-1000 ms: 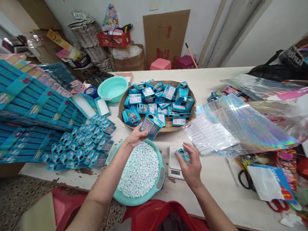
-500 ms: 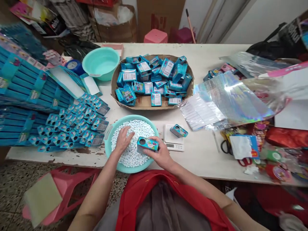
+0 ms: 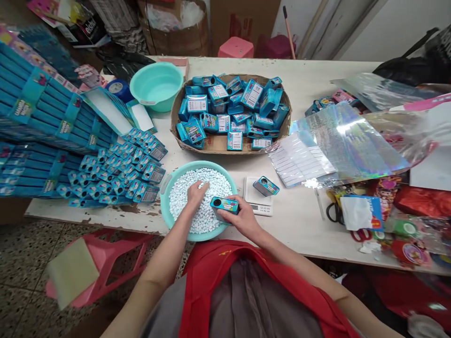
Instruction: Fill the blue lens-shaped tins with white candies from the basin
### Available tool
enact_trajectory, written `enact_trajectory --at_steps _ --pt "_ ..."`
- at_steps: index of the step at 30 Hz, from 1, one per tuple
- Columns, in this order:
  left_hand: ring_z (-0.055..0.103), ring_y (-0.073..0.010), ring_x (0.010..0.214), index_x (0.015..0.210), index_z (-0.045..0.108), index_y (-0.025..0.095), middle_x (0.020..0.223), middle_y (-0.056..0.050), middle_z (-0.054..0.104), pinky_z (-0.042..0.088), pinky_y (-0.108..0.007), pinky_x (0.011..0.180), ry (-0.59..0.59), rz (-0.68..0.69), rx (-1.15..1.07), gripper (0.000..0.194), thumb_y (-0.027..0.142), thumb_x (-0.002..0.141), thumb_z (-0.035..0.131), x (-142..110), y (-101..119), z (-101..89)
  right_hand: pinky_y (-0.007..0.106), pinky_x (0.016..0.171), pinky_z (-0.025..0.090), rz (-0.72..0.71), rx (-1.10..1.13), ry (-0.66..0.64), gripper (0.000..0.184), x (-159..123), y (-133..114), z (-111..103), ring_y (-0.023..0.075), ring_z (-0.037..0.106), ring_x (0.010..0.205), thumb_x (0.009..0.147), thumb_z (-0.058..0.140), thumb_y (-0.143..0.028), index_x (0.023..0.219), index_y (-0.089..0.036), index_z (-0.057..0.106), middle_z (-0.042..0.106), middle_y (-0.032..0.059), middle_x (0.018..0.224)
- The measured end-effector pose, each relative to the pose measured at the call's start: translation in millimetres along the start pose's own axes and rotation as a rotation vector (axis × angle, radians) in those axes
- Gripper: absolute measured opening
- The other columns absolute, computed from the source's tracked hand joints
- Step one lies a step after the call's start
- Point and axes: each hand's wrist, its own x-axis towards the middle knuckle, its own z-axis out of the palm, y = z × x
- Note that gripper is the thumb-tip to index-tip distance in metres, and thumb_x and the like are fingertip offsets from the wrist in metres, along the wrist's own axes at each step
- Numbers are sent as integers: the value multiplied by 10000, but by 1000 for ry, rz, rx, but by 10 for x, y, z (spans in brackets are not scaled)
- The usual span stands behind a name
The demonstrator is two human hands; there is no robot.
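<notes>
My right hand (image 3: pixel 242 219) grips a small blue box (image 3: pixel 224 205) with a round hole in its top, held over the near rim of a teal basin (image 3: pixel 165 190). The basin is full of small white pellets (image 3: pixel 207 188). My left hand (image 3: pixel 196 193) is dug into the pellets with curled fingers. Another small blue box (image 3: pixel 266 186) lies on a white scale (image 3: pixel 258 199) just right of the basin.
A cardboard tray (image 3: pixel 214 144) heaped with blue boxes sits behind the basin. An empty teal bowl (image 3: pixel 157 85) stands back left. Flat blue cartons (image 3: pixel 120 170) and stacked packs (image 3: pixel 42 122) fill the left. Holographic sheets (image 3: pixel 348 141) and scissors (image 3: pixel 334 213) lie right.
One second ago my left hand held a box by the tray and my right hand set one on the scale. Now the right hand holds a box and the left is in the pellets.
</notes>
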Motion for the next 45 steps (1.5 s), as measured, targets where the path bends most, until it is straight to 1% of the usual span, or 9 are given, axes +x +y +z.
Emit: enact_trajectory --at_steps 4,7,9,13,17,21,31,39,45 --pt "524 -133 581 646 479 192 588 29 511 422 -251 566 -17 -115 -359 336 421 581 717 -130 100 -55 328 727 496 -124 -206 35 344 98 -60 -43 213 628 826 715 711 -414 968 -212 596 666 42 908" --pt "446 -87 451 681 480 188 563 44 499 339 -214 436 -85 -163 -557 334 421 592 702 -261 307 -161 340 752 487 -219 -334 7 297 182 -121 -9 226 627 858 735 696 -384 955 -210 598 662 56 937" --pt "425 -75 421 695 482 187 547 53 490 307 -200 407 -124 -148 -703 313 384 593 703 -363 470 -230 353 758 482 -267 -405 -23 280 231 -152 58 241 623 882 746 686 -367 957 -205 602 658 68 948" --pt "537 -103 503 701 493 180 597 36 539 411 -226 485 -93 -13 -836 253 352 641 669 -543 721 -281 379 767 475 -338 -496 -76 269 290 -189 252 267 610 912 746 680 -308 977 -192 605 652 83 947" --pt "581 -113 552 671 479 177 619 29 555 461 -251 558 8 58 -880 251 359 684 652 -604 832 -280 374 777 473 -408 -484 -74 255 317 -230 373 254 605 901 748 675 -289 979 -210 604 651 75 937" --pt "550 -100 515 661 463 185 587 43 517 434 -241 519 69 90 -868 259 355 687 656 -575 886 -280 382 776 475 -413 -452 -43 276 364 -259 375 260 608 899 740 693 -307 982 -203 609 657 81 934" --pt "533 -95 502 632 471 176 556 36 517 417 -234 519 57 124 -802 304 387 694 680 -539 954 -192 379 792 483 -367 -359 -81 281 454 -220 340 251 621 915 730 715 -301 981 -221 617 669 63 953" --pt "527 -96 521 602 488 178 547 29 515 431 -242 564 91 186 -716 304 398 723 660 -470 940 -130 370 808 482 -342 -303 -52 300 490 -221 290 240 620 921 718 727 -306 988 -227 622 661 51 954" --pt "535 -101 518 624 508 175 571 25 531 432 -246 549 88 166 -717 295 409 731 652 -481 948 -100 369 807 482 -321 -259 -38 293 519 -227 263 240 621 916 723 725 -332 978 -226 629 660 50 935"
